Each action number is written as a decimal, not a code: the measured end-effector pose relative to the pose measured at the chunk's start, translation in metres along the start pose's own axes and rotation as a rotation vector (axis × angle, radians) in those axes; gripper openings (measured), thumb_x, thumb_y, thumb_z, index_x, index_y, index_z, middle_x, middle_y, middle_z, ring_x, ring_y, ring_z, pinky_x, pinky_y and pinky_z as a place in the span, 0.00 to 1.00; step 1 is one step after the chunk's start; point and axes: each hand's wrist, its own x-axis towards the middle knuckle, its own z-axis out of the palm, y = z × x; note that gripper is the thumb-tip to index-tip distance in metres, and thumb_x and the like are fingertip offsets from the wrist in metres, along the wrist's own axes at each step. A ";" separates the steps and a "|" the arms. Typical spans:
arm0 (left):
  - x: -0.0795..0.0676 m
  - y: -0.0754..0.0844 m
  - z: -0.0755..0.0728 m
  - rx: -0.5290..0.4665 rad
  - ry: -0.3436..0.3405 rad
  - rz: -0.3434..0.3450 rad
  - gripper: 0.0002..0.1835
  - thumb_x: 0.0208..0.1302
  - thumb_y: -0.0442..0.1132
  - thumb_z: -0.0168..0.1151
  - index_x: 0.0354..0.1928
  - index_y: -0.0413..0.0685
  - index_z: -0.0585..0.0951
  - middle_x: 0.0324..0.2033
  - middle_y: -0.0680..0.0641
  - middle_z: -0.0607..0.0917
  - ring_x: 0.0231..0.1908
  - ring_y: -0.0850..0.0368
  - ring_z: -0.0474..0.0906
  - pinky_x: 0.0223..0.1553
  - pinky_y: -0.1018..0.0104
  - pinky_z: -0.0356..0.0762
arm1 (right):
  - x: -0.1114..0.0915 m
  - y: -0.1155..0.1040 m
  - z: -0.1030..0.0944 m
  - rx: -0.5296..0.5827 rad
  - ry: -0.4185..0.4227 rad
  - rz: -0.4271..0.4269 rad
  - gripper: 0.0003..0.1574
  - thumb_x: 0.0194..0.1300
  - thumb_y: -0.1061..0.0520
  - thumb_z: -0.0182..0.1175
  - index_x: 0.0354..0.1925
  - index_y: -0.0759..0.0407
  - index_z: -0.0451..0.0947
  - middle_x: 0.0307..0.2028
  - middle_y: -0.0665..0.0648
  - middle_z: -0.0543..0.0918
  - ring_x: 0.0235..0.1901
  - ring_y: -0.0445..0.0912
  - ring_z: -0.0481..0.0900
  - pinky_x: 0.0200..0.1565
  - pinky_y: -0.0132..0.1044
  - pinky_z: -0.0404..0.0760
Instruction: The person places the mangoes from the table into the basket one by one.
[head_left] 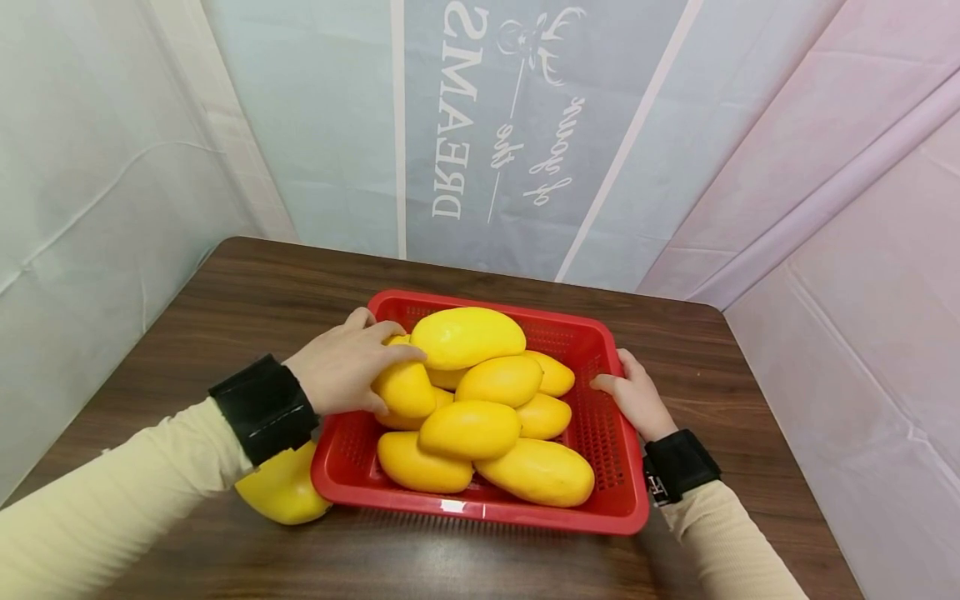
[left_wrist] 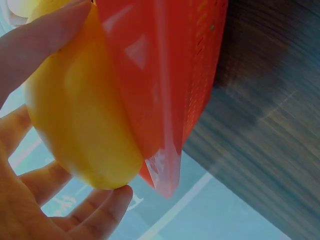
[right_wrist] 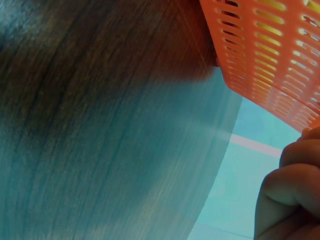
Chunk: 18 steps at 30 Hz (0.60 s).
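A red plastic basket (head_left: 480, 514) with slotted walls stands on the table, heaped with several yellow mangoes (head_left: 469, 429). At its left side my left hand (head_left: 347, 364) grips one mango (head_left: 405, 390), thumb on the near side and fingers spread over the far side. In the left wrist view that mango (left_wrist: 85, 105) lies within the fingers, close against the basket's rim (left_wrist: 150, 75). My right hand (head_left: 637, 393) holds the basket's right rim, thumb over the inside edge. Curled fingers (right_wrist: 295, 185) show below the slotted wall (right_wrist: 270, 60) in the right wrist view.
Another mango (head_left: 288, 492) lies on the dark wooden table (head_left: 247, 300), left of the basket and partly under my left wrist. Behind the table hangs a printed cloth (head_left: 510, 125). Pale sheets (head_left: 862, 333) close off both sides.
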 end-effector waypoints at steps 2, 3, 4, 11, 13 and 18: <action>0.000 0.000 0.001 -0.025 -0.012 -0.004 0.36 0.43 0.50 0.78 0.61 0.56 0.83 0.57 0.41 0.80 0.48 0.45 0.66 0.39 0.56 0.80 | 0.000 0.000 0.000 0.001 0.000 0.000 0.29 0.68 0.58 0.54 0.62 0.69 0.60 0.53 0.76 0.76 0.38 0.57 0.88 0.36 0.49 0.88; 0.000 0.000 0.002 -0.036 -0.017 -0.004 0.36 0.44 0.50 0.78 0.61 0.56 0.83 0.57 0.41 0.80 0.49 0.45 0.66 0.39 0.55 0.81 | 0.000 0.000 0.001 0.002 0.000 0.000 0.29 0.68 0.58 0.54 0.63 0.69 0.60 0.53 0.76 0.76 0.38 0.57 0.88 0.36 0.49 0.88; 0.000 0.000 0.003 -0.045 -0.023 -0.004 0.36 0.44 0.49 0.78 0.61 0.56 0.83 0.58 0.40 0.80 0.49 0.45 0.66 0.39 0.55 0.82 | 0.000 0.000 0.001 0.004 0.000 0.000 0.29 0.68 0.58 0.54 0.62 0.69 0.60 0.53 0.76 0.76 0.38 0.57 0.88 0.36 0.49 0.88; 0.000 0.000 0.009 -0.066 -0.051 0.014 0.37 0.43 0.51 0.78 0.61 0.54 0.83 0.60 0.38 0.79 0.52 0.44 0.68 0.45 0.52 0.83 | 0.000 0.001 0.000 0.011 -0.004 -0.002 0.28 0.69 0.58 0.54 0.62 0.69 0.60 0.53 0.76 0.76 0.38 0.57 0.88 0.37 0.49 0.88; 0.001 0.000 0.010 -0.061 -0.053 0.020 0.37 0.43 0.51 0.78 0.61 0.54 0.83 0.60 0.38 0.79 0.52 0.44 0.68 0.45 0.51 0.82 | 0.000 0.001 0.000 0.009 -0.002 -0.004 0.28 0.68 0.58 0.54 0.62 0.69 0.60 0.53 0.76 0.76 0.38 0.57 0.88 0.37 0.49 0.88; 0.002 0.000 0.012 -0.053 -0.055 0.025 0.38 0.43 0.49 0.78 0.61 0.53 0.83 0.59 0.38 0.79 0.51 0.44 0.68 0.45 0.51 0.81 | 0.000 0.001 0.000 0.009 0.001 -0.002 0.29 0.68 0.58 0.54 0.62 0.68 0.60 0.54 0.75 0.76 0.39 0.57 0.88 0.37 0.50 0.88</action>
